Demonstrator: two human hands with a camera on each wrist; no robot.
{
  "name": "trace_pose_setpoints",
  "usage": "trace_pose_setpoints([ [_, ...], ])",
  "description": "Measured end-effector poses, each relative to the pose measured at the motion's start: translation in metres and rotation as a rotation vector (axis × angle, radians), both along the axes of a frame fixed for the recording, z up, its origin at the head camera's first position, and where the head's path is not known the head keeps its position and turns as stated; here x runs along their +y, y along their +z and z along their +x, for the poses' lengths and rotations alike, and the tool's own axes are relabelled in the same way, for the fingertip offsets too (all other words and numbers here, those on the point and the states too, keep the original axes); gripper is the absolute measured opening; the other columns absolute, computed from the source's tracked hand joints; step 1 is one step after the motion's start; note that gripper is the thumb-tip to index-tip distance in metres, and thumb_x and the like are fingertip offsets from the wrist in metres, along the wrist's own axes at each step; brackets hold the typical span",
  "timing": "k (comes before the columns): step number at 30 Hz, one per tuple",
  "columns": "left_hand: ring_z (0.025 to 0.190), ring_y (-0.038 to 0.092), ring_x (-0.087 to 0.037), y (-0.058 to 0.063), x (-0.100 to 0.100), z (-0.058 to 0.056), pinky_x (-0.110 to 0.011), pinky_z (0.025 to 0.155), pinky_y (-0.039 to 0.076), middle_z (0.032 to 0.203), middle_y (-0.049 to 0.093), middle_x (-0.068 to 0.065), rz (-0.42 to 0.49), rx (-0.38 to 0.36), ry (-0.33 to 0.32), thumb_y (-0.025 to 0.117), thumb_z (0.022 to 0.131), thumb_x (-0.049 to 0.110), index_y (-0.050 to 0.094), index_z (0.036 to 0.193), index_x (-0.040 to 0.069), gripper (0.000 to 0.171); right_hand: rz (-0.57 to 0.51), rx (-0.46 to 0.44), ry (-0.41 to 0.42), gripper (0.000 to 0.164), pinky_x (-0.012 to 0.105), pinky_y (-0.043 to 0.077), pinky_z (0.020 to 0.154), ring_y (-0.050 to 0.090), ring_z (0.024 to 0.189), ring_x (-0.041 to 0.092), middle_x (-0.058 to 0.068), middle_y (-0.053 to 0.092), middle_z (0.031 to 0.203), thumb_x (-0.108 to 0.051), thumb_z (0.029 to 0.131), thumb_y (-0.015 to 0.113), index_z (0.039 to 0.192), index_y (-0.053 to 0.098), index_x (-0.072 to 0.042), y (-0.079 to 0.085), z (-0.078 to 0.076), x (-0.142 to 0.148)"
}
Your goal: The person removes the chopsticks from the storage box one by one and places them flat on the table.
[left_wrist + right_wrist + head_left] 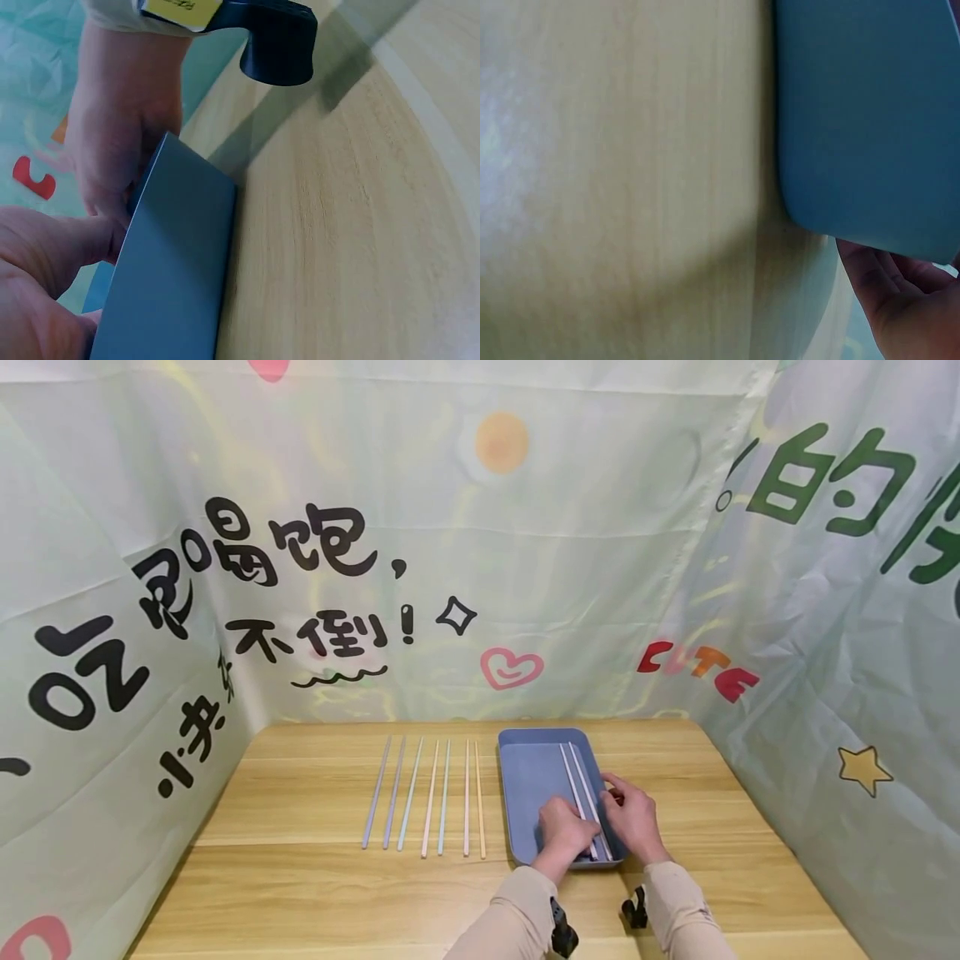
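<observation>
Towards the right of the wooden table sits a blue-grey tray (532, 777), with pale chopsticks (574, 772) lying lengthwise along its right side. My left hand (566, 828) reaches over the tray's front part, thumb and curled fingers pinching the chopsticks near their front ends. At the right wall my right hand (632, 814) bends its fingers over the rim and grips it. In the left wrist view, the tray's front wall (169, 255) hides part of both hands' fingertips. The right wrist view shows the right hand's fingers (866, 274) beside the tray's corner.
Left of the tray, several single chopsticks (403, 797) lie spaced apart, in lavender, light blue, pink and yellow. Printed cloth (585, 527) walls off the table's back and sides. A black wrist device (562, 931) sits at each sleeve.
</observation>
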State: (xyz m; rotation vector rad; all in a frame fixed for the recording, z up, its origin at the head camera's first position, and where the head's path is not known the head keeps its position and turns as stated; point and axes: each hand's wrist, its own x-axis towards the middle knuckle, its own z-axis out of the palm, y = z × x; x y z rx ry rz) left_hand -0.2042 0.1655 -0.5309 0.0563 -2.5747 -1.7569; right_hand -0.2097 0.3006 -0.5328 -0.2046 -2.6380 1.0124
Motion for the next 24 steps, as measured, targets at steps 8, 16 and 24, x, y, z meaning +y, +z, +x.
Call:
trace_pose_setpoints([
  [8, 0.036, 0.057, -0.008, -0.001, -0.011, -0.001, -0.023, 0.039, 0.053, 0.061, 0.059, 0.000, 0.128, -0.127, 0.010, 0.091, 0.069, 0.001, 0.063, 0.076, 0.009, 0.030, -0.010, -0.005, 0.001, 0.037, 0.032, 0.055, 0.069, 0.070, 0.086, 0.031, 0.025, 0.075, 0.101, -0.003, 0.100, 0.062, 0.136, 0.066, 0.003, -0.001, 0.000, 0.000],
  [16, 0.035, 0.053, -0.004, 0.002, -0.025, -0.003, -0.022, 0.038, 0.053, 0.064, 0.061, -0.001, 0.163, -0.146, 0.009, 0.087, 0.069, 0.000, 0.064, 0.077, 0.009, 0.026, -0.003, -0.020, 0.006, 0.038, 0.029, 0.053, 0.068, 0.069, 0.086, 0.029, 0.023, 0.075, 0.101, -0.004, 0.101, 0.062, 0.138, 0.065, 0.002, 0.000, 0.000, 0.000],
  [24, 0.042, 0.060, -0.007, 0.014, -0.048, -0.009, -0.023, 0.044, 0.057, 0.072, 0.066, -0.003, 0.201, -0.172, -0.007, 0.084, 0.072, 0.001, 0.068, 0.083, 0.007, 0.021, -0.016, -0.033, 0.014, 0.038, 0.028, 0.052, 0.067, 0.067, 0.085, 0.028, 0.022, 0.074, 0.102, -0.005, 0.102, 0.062, 0.138, 0.065, 0.002, 0.002, 0.001, -0.001],
])
